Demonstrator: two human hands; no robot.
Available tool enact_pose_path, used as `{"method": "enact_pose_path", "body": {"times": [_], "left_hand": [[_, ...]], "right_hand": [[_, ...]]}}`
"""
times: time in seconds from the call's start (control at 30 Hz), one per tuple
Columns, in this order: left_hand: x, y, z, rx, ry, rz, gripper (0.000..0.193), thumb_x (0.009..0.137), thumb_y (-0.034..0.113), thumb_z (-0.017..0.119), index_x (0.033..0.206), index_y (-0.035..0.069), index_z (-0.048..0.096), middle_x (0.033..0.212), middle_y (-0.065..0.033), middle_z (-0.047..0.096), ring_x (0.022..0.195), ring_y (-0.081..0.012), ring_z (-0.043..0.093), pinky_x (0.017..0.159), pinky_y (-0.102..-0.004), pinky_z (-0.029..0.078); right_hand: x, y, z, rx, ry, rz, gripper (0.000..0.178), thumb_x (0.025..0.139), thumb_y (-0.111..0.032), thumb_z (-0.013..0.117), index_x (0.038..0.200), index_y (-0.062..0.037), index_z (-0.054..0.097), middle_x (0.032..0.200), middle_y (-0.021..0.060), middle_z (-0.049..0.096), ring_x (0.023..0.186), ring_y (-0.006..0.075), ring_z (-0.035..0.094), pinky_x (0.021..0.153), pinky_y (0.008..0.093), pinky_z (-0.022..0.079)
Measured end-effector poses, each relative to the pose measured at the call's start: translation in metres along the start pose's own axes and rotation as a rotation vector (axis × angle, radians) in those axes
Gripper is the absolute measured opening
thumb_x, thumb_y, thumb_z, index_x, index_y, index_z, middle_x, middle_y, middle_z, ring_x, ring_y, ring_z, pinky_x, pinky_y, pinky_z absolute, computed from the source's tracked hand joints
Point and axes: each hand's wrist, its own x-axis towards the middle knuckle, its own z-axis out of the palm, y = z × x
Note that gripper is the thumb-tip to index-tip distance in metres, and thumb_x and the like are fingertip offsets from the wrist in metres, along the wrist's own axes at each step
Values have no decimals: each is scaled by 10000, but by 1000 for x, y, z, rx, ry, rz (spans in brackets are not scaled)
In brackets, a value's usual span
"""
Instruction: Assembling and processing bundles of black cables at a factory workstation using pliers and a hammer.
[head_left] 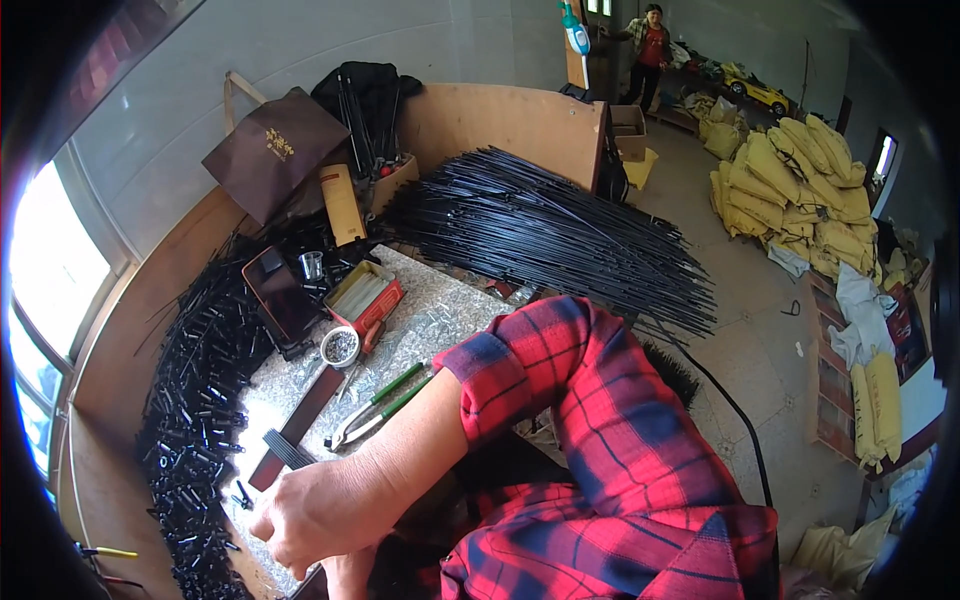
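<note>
Head view: right hand (318,510) curled, left hand (348,577) partly hidden beneath; cannot tell what fingers pinch. Beyond fingers: black ribbed piece (287,449), green-handled pliers (395,385) farther right.

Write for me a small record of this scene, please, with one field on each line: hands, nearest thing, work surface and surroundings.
Right hand: curled, palm side hidden; grip cannot be told
Left hand: below the right one, mostly hidden
Nearest thing: ribbed dark piece, just beyond the right hand; contact unclear
Surface: speckled tabletop
On it: green-handled pliers, white cup of small bits, open red-sided box
Left side: heap of short black pieces
Beyond tabletop: long black rods
Right background: piled yellow sacks
Far back: one standing person
</note>
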Motion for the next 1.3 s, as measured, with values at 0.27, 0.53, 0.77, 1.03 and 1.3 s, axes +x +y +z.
{"method": "enact_pose_path", "body": {"times": [0.27, 0.53, 0.77, 1.03, 1.3], "left_hand": [[-3, -1, -11, -152, -161, -47, 700, 807, 551, 606, 1277, 39, 523, 1294, -222, 506, 1240, -340, 442, 984, -476, 369], [11, -4, -26, -240, 331, 110, 743, 672, 456, 775, 1240, 39, 538, 1195, -197, 558, 1201, -383, 463, 1016, -457, 356], [-1, -4, -105, -416, 307, 23, 609, 646, 222, 837, 1167, 50, 571, 1158, -133, 602, 1114, -300, 556, 925, -407, 443], [16, 0, -160, -882, 300, 79, 208, 806, 203, 738, 823, 11, 661, 619, -48, 595, 546, -75, 502, 526, -262, 428], [6, -41, -108, -1488, 534, -426, 170, 871, 136, 657, 949, -15, 641, 819, -92, 681, 706, -145, 666, 532, -221, 533]], "right_hand": [[-1, -3, -5, -119, -111, -53, 150, 745, -152, 614, 769, -19, 550, 895, 150, 566, 794, 326, 631, 653, 388, 516], [22, 8, -52, 16, 11, -91, 128, 757, -101, 686, 833, -20, 623, 783, 103, 577, 677, 257, 607, 591, 350, 507], [76, 0, -85, -112, 175, -252, 150, 813, -184, 636, 788, -36, 647, 717, 77, 611, 610, 201, 602, 609, 302, 491], [86, -16, -119, -269, 320, 196, 280, 870, -276, 615, 995, -26, 605, 667, 32, 566, 519, 114, 492, 503, 233, 404], [42, 17, -63, 119, 370, 525, 303, 882, -244, 635, 1087, -23, 607, 757, 34, 583, 607, 101, 513, 527, 233, 415]]}}
